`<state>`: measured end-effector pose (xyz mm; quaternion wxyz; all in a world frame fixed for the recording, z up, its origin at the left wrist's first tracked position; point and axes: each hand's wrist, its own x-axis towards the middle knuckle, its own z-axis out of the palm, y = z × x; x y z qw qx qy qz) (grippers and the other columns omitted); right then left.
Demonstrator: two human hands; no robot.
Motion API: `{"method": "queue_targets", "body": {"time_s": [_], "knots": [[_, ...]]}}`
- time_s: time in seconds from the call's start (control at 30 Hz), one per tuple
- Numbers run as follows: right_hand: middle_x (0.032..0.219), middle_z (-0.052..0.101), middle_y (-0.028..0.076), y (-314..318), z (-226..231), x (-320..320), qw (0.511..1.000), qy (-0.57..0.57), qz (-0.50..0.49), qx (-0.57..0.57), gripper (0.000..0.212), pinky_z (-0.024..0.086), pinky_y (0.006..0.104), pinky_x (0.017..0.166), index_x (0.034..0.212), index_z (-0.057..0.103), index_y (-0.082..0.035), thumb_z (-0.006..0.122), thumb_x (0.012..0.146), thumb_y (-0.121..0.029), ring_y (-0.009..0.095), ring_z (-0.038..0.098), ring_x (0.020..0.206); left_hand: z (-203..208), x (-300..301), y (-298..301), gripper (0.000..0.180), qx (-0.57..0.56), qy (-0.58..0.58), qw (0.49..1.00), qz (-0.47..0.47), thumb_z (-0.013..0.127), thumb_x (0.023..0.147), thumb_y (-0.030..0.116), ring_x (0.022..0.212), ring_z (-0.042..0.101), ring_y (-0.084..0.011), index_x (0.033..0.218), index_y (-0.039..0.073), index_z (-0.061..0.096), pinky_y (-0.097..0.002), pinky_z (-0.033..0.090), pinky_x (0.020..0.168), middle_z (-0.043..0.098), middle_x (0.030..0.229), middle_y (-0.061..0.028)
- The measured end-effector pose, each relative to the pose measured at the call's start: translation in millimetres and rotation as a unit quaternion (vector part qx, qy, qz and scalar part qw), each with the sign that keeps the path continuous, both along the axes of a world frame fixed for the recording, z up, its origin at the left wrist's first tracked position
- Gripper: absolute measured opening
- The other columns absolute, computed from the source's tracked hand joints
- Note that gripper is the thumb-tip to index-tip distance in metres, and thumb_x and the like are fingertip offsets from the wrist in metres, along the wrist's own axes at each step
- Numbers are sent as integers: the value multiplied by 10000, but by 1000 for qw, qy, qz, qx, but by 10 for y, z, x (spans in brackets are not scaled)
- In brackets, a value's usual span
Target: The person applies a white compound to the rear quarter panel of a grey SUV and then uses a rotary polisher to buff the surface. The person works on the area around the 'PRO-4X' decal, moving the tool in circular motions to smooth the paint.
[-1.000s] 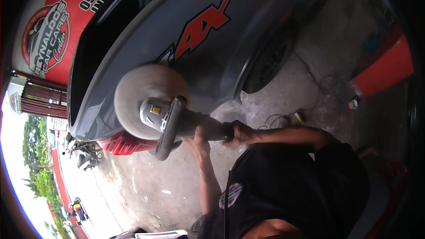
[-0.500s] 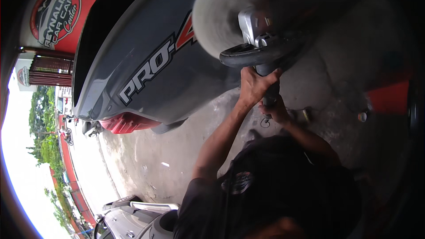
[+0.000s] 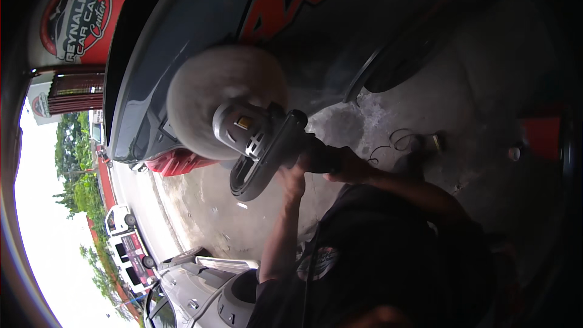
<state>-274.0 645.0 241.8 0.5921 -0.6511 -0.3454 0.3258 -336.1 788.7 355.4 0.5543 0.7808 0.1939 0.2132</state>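
Both of my hands grip a rotary polisher (image 3: 261, 136) with a silver head and a black loop handle. Its wide white pad (image 3: 209, 100), blurred as if spinning, lies against the dark grey side panel (image 3: 152, 61) of a vehicle, near a red and black decal (image 3: 288, 0). My left hand (image 3: 294, 177) is closed on the polisher just behind the loop handle, its fingers partly hidden. Around the dark rear grip, my right hand (image 3: 351, 167) is closed. The pad covers part of the panel toward the red tail light (image 3: 176, 161).
A vehicle wheel (image 3: 404, 64) shows beyond the polisher. A thin cord (image 3: 398, 136) and a small can (image 3: 438, 141) lie on the concrete floor at the right, near a red object (image 3: 542, 136). A silver car (image 3: 194, 294) stands at lower left.
Both hands have brought the polisher left and down along the panel, toward the tail light. It is now tilted, and the pad has uncovered the red decal. A van has appeared on the street.
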Motion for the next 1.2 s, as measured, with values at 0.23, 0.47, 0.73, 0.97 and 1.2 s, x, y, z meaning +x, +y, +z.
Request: {"method": "queue_targets", "body": {"time_s": [0.23, 0.47, 0.73, 0.97, 1.2], "knots": [[1032, 707, 175, 172, 106, 51, 989, -137, 47, -4, 378, 567, 478, 839, 1119, 646, -20, 712, 771, -151, 374, 715, 932, -61, -120, 120, 473, -71, -98, 992, 43, 712, 937, 352, 929, 669, -229, 1187, -39, 622, -415, 567, 905, 671, 1039, -112], [1062, 748, 157, -506, 4, 390, 997, -15, -71, 14, 373, 576, 403, 830, 1132, 671, 5, 755, 788, -110, 307, 738, 1005, 227, 653, -511, 444, -74, 32, 989, -122, 759, 835, 289, 1014, 677, -220, 1162, 10, 649, -409, 538, 912, 706, 1082, -81], [825, 614, -28, -992, 309, 827, 941, 219, -210, 150, 162, 481, 257, 664, 904, 629, -101, 767, 820, -88, 48, 581, 757, 731, 1703, -1194, 306, -55, 3, 979, -194, 797, 788, 166, 876, 699, -204, 1029, -5, 718, -373, 546, 791, 737, 926, -96], [998, 724, 77, -467, 149, 453, 986, 126, -97, 58, 372, 559, 343, 779, 1157, 679, -16, 754, 794, -54, 203, 712, 904, 286, 859, -502, 472, -49, 54, 988, -135, 795, 799, 286, 1064, 665, -207, 1170, 19, 677, -402, 524, 926, 704, 1113, -75], [1120, 696, 169, 589, 179, -121, 988, -130, 77, -42, 437, 563, 479, 854, 1202, 620, -38, 674, 780, -140, 381, 710, 951, -127, -422, 617, 590, -97, -128, 987, 1, 707, 957, 335, 1111, 658, -278, 1378, -37, 524, -459, 521, 1022, 645, 1216, -156]]}}
